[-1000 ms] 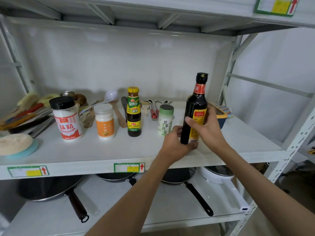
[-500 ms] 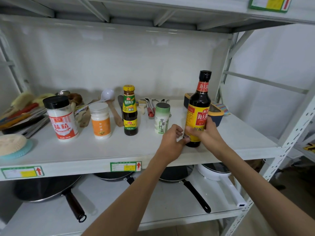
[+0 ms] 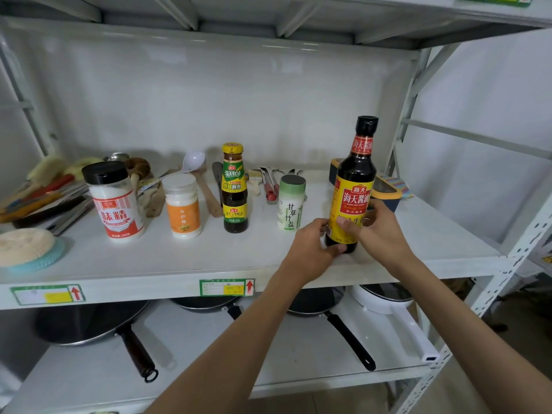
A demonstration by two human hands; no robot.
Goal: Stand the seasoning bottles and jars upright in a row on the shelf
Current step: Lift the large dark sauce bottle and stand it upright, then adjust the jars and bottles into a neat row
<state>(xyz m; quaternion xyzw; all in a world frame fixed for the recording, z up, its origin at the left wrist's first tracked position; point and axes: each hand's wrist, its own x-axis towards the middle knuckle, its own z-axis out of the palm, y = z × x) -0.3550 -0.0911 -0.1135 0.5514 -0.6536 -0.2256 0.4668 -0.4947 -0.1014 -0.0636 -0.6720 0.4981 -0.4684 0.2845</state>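
Both hands hold the tall soy sauce bottle (image 3: pixel 355 186) near its bottom: the left hand (image 3: pixel 313 252) from the left, the right hand (image 3: pixel 379 231) from the right. It stands straight up on the shelf (image 3: pixel 179 261), just right of the green salt jar (image 3: pixel 291 203).

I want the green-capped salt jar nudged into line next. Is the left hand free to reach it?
Probably not yet: the left hand grips the soy sauce bottle. Once released, the salt jar stands close, nothing between.
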